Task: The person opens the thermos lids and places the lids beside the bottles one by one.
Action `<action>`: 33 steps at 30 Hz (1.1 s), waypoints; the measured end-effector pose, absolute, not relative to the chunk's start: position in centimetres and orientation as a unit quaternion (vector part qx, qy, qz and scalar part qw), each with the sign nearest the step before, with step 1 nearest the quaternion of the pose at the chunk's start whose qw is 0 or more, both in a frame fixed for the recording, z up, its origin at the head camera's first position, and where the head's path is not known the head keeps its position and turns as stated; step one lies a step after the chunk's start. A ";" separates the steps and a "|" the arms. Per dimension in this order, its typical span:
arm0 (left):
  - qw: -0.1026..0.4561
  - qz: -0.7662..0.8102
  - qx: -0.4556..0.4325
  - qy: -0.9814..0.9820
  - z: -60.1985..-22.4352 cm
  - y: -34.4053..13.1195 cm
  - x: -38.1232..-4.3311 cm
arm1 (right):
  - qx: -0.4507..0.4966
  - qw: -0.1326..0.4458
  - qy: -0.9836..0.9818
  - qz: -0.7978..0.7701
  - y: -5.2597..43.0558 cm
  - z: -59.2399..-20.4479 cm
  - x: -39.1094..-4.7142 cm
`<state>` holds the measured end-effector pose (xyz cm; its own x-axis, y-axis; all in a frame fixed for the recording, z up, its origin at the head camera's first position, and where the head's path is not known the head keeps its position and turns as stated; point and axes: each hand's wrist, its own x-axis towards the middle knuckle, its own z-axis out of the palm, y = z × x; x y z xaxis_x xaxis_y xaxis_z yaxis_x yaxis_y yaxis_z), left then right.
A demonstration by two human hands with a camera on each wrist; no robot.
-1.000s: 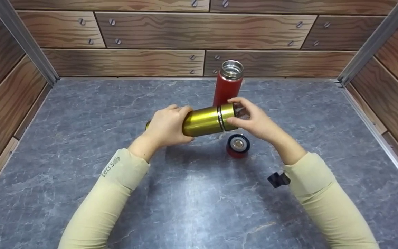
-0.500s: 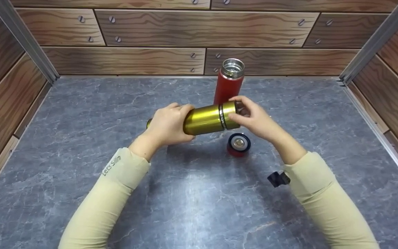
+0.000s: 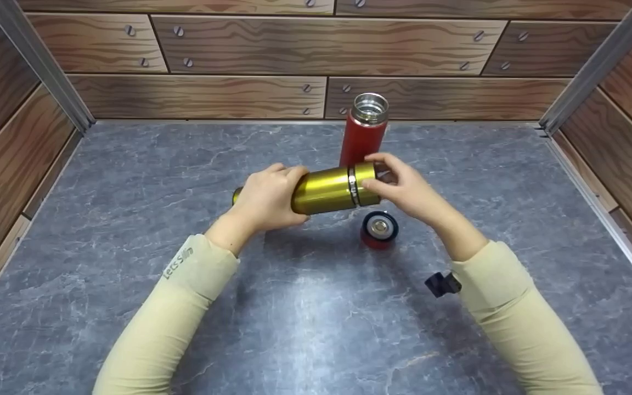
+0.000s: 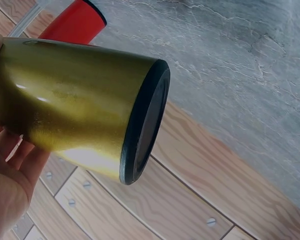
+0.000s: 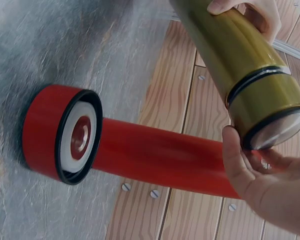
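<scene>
A shiny gold thermos (image 3: 324, 192) is held above the table, nearly level, its lid end to the right and tipped slightly up. My left hand (image 3: 266, 197) grips its body. The thermos's black-rimmed base (image 4: 147, 122) shows in the left wrist view. My right hand (image 3: 409, 192) holds the gold lid (image 5: 270, 97) between thumb and fingers. A narrow gap with a silvery glint lies between lid and body. Behind stands a red thermos (image 3: 362, 140), upright and lidless, with a steel mouth. Its lower part is hidden by the gold one.
A red lid (image 3: 379, 233) lies on the grey marbled table (image 3: 305, 329), inner side up, just in front of the gold thermos. A small black device (image 3: 442, 284) sits at the right sleeve cuff. Wood-patterned walls (image 3: 327, 46) enclose the back and sides.
The head view has shifted slightly. Both hands keep their hold on the gold thermos, and a little more silver shows in the gap by its lid.
</scene>
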<state>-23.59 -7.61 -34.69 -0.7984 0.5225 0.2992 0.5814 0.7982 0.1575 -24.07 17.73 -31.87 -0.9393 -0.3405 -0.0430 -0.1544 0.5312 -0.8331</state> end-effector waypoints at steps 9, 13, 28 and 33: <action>0.129 -0.128 -0.301 -0.936 -34.7 -7.4 -23.5 | -0.112 0.110 0.875 -0.457 17.6 -32.0 -24.1; 0.128 -0.128 -0.301 -0.936 -34.7 -7.4 -23.4 | -0.122 0.101 0.872 -0.463 17.6 -32.0 -24.1; 0.127 -0.126 -0.297 -0.938 -34.8 -7.5 -23.4 | -0.112 0.140 0.862 -0.474 17.7 -31.9 -23.9; 0.125 -0.124 -0.298 -0.938 -34.8 -7.4 -23.4 | -0.107 0.145 0.860 -0.478 17.5 -32.1 -24.0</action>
